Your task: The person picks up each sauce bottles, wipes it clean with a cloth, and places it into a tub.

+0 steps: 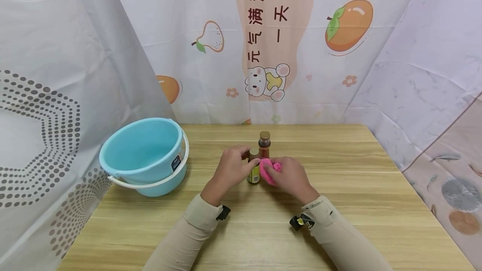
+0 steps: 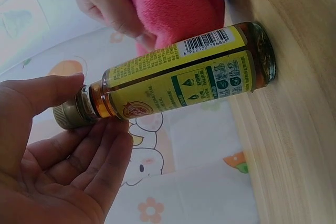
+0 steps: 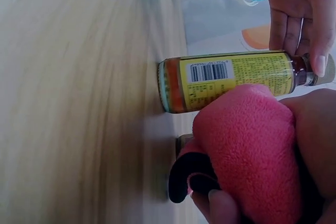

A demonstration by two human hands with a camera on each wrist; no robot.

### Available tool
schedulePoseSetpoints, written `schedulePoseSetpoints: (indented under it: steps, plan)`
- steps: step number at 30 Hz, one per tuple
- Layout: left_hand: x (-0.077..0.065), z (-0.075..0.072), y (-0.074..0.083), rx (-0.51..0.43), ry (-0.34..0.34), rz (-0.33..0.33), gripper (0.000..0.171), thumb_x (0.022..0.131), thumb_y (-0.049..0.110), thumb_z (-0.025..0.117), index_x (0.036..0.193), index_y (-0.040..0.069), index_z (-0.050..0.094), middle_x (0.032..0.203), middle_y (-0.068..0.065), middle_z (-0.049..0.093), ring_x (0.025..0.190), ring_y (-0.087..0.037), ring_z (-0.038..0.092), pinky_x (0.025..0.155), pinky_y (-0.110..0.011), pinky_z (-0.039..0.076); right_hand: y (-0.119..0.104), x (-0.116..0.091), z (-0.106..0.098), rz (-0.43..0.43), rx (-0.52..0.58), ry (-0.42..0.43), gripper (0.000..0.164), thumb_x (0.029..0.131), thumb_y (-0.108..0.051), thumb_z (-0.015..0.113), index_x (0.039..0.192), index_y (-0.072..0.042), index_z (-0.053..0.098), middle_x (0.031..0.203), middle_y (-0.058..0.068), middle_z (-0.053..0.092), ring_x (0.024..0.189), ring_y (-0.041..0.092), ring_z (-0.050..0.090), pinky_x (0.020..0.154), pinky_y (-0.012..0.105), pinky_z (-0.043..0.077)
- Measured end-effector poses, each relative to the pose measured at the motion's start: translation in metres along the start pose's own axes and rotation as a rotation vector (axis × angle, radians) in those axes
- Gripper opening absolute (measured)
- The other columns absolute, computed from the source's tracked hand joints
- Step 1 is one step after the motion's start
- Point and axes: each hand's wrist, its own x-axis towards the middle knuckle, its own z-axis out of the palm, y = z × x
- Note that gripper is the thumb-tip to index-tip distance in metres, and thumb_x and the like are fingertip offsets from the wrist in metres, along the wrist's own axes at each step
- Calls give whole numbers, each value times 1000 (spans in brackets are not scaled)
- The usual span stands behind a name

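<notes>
My left hand [image 1: 234,165] pinches the neck of a small glass bottle [image 2: 184,80] just below its gold cap, thumb on one side and fingers on the other. The bottle has a yellow label with a barcode and holds dark amber liquid. It stands upright, its base at the tabletop. My right hand [image 1: 293,178] grips a bunched pink plush cloth [image 3: 247,150] with a black part, held against the bottle's side. Right behind them rises a second, taller bottle [image 1: 265,142] with a gold-brown cap, its lower part hidden by the cloth and hand.
A light blue bucket [image 1: 141,137] with a white handle stands on the wooden table [image 1: 361,204] at the left. A printed curtain [image 1: 211,7] hangs along the back edge, and more curtains close off both sides.
</notes>
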Motion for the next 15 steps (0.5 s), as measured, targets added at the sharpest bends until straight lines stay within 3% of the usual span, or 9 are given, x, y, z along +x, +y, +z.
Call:
schedulePoseSetpoints:
  steps: [8, 15]
  plan:
    - [-1, -1, 0, -30, 59, -44, 48, 88, 43, 82, 120, 9, 72, 110, -4, 73, 98, -20, 72, 81, -37, 61, 4, 0, 3, -14, -4, -43, 29, 97, -47, 69, 102, -21, 81, 67, -7, 64, 65, 12, 57, 57, 30, 47]
    - [0, 1, 0, -41, 97, -48, 38, 85, 40, 86, 101, 10, 71, 94, -1, 74, 82, -12, 73, 71, -30, 60, 6, 0, 4, -9, -20, -48, 27, 97, -47, 70, 92, -23, 80, 59, -8, 54, 59, 13, 51, 51, 30, 41]
